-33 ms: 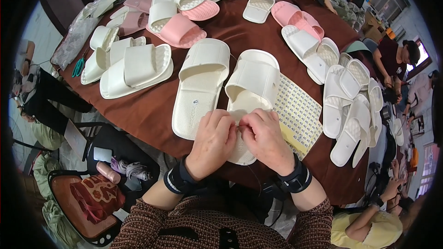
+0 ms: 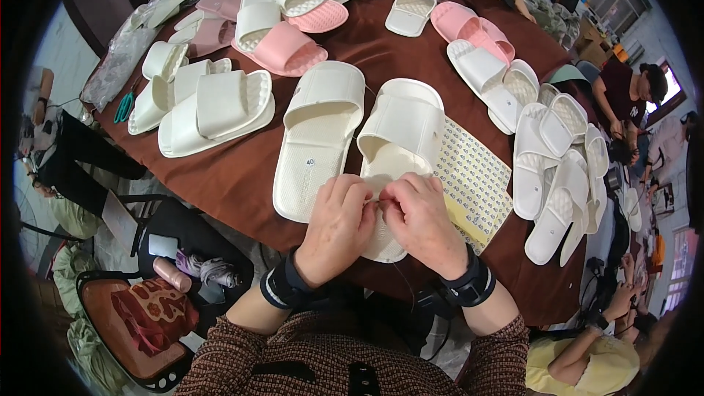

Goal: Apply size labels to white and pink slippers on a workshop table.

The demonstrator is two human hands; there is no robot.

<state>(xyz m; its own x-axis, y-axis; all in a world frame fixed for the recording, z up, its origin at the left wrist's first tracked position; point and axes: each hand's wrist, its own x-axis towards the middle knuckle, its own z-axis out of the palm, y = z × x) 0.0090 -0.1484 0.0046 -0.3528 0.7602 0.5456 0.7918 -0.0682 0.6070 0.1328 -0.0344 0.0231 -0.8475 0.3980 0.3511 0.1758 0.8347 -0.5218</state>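
Two white slippers lie side by side in front of me, the left slipper point(image 2: 317, 165) with a small sticker on its insole and the right slipper point(image 2: 402, 128) partly under my hands. Over that right slipper's heel half, my left hand point(image 2: 341, 213) and my right hand point(image 2: 419, 214) meet, both closed with fingertips pinched together. What they pinch is too small and hidden to make out. A thin dark thread point(image 2: 400, 273) hangs below the hands, past the slipper's heel. Beside my right hand lies a yellow sticker sheet point(image 2: 480, 183), partly under the right slipper.
White slippers point(image 2: 220, 106) and pink slippers point(image 2: 282, 50) are piled at the far left, with teal scissors point(image 2: 125, 106) nearby. More white slippers point(image 2: 561, 176) line the right side of the brown tablecloth point(image 2: 220, 187). A chair point(image 2: 103, 301) stands at lower left; other people are around.
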